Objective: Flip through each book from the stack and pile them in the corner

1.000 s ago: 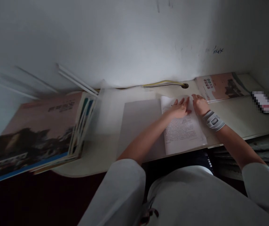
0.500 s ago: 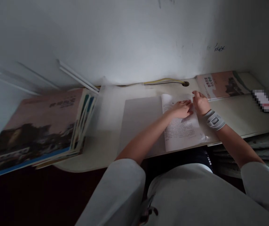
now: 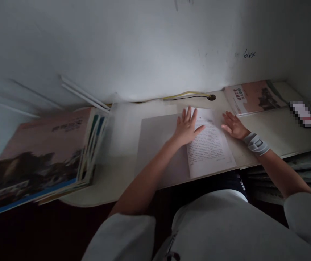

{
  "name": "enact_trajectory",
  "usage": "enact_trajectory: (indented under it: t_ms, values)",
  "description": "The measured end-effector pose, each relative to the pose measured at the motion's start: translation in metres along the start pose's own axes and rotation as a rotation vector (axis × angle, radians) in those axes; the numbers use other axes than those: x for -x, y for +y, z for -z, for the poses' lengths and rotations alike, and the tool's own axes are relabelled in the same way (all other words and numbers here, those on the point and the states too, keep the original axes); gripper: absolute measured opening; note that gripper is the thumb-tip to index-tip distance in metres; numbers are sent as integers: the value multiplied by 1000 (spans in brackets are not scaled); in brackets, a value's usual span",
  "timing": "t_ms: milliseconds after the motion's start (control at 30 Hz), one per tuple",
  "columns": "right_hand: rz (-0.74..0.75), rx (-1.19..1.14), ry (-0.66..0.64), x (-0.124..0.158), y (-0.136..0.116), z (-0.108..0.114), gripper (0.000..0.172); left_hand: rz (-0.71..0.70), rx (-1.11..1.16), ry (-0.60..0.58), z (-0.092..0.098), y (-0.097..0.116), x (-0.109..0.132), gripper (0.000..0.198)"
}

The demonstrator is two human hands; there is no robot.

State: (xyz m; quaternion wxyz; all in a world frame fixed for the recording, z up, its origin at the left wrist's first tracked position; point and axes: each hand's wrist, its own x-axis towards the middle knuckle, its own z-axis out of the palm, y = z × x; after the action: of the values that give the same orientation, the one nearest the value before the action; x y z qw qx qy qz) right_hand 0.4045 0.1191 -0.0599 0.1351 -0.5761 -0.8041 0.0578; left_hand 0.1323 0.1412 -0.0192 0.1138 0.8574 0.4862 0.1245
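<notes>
White page (image 3: 210,148) under left hand (image 3: 187,127); right hand (image 3: 233,125) open.

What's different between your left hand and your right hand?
The right hand wears a grey wrist strap, but the left hand has a bare wrist. The left hand's fingers point up toward the wall, and the right hand's fingers point sideways toward the printed page. The left hand overlaps the page's left edge; the right hand sits at its right edge. Both lie open, fingers spread.
</notes>
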Motion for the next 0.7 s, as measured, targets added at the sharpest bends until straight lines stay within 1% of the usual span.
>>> enact_trajectory:
  t_ms: [67, 133, 167, 233, 333, 433, 500, 600, 700]
  values:
    - [13, -69, 21, 4, 7, -1, 68, 37, 126, 36, -12, -5, 25, 78]
    - [19, -116, 16, 9, 12, -1, 69, 59, 202, 52, -26, -2, 43, 76]
    - [16, -131, 15, 10, 13, -1, 69, 65, 215, 63, -32, 2, 47, 75]
    - [0, -158, 32, 13, 13, 0, 69, 69, 205, 87, -41, 13, 49, 74]
    - [-14, -209, 66, 14, 12, 0, 70, 87, 174, 114, -46, 28, 39, 73]
    - [-22, -234, 79, 13, 11, 0, 72, 128, 159, 140, -49, 35, 32, 73]
    - [-23, -220, 75, 12, 12, 0, 72, 137, 169, 166, -53, 35, 31, 73]
    - [5, -172, 36, 11, 12, 1, 72, 135, 231, 201, -54, 29, 36, 72]
    - [29, -89, -20, 18, 11, 4, 73, 108, 308, 160, -48, 19, 47, 68]
